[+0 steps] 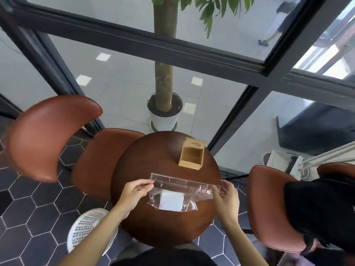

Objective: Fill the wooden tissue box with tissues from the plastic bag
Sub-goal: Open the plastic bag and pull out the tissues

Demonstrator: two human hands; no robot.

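Observation:
A clear plastic bag (184, 186) lies on the round dark wooden table (153, 162), with a white stack of tissues (171, 201) inside its lower part. My left hand (135, 191) pinches the bag's top strip at its left end. At the right end, my right hand (225, 194) pinches the same strip. The wooden tissue box (191, 157) stands open and empty at the far right of the table, its lid with an oval slot leaning behind it.
Brown leather chairs stand to the left (48, 137) and right (269, 204) of the table; the right one carries a black bag (322, 212). A white mesh basket (90, 229) sits on the floor near left. A potted tree (165, 112) stands behind the table by the glass wall.

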